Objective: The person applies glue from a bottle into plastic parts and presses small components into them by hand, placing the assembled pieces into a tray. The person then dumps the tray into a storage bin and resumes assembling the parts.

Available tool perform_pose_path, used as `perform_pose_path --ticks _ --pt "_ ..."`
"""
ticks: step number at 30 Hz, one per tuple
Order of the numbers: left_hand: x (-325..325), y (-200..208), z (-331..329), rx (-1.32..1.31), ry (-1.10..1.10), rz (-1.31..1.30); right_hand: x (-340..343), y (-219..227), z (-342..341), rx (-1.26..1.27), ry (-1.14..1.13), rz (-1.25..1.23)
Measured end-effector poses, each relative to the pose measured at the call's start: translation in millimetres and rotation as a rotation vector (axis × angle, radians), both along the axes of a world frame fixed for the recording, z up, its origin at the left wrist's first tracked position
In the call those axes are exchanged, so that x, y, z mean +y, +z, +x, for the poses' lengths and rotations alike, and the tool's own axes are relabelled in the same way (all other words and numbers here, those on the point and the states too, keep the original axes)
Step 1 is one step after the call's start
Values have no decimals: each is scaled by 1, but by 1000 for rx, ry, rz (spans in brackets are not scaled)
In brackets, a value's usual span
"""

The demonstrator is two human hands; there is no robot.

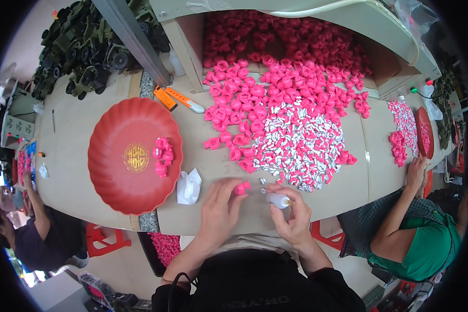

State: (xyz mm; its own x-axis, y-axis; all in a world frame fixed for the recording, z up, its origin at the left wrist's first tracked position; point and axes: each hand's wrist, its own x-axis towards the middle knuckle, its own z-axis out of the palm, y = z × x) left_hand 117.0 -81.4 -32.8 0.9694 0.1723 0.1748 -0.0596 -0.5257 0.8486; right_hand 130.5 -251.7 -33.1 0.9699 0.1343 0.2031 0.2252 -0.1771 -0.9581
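My left hand pinches a small pink plastic piece between thumb and fingers, just above the table's near edge. In my right hand is a small white squeeze bottle, tilted, its amber-tipped end toward my fingers. Beyond my hands spreads a heap of small white-and-pink pieces, a few of them lying loose by my right fingers. Behind it a large pile of pink hollow plastic pieces runs back under the shelf. A red scalloped tray on the left holds several pink pieces at its right side.
A crumpled white tissue lies between tray and left hand. Two orange utility knives rest beyond the tray. Dark green toy vehicles are piled far left. Co-workers sit at left and right. A bin of pink pieces stands below.
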Motion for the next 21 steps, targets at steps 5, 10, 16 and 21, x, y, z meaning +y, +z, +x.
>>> perform_pose_path --ticks 5,10,16,21 --pt "6 0 -19 218 -151 -671 2 6 4 -123 124 -151" --pt "4 -1 -21 230 -199 -907 4 7 -2 -133 139 -179" --pt "8 -2 -22 228 -72 -820 -19 26 -4 -165 142 -211" --pt "11 -6 -22 118 -163 -572 -25 28 -4 -239 195 -192"
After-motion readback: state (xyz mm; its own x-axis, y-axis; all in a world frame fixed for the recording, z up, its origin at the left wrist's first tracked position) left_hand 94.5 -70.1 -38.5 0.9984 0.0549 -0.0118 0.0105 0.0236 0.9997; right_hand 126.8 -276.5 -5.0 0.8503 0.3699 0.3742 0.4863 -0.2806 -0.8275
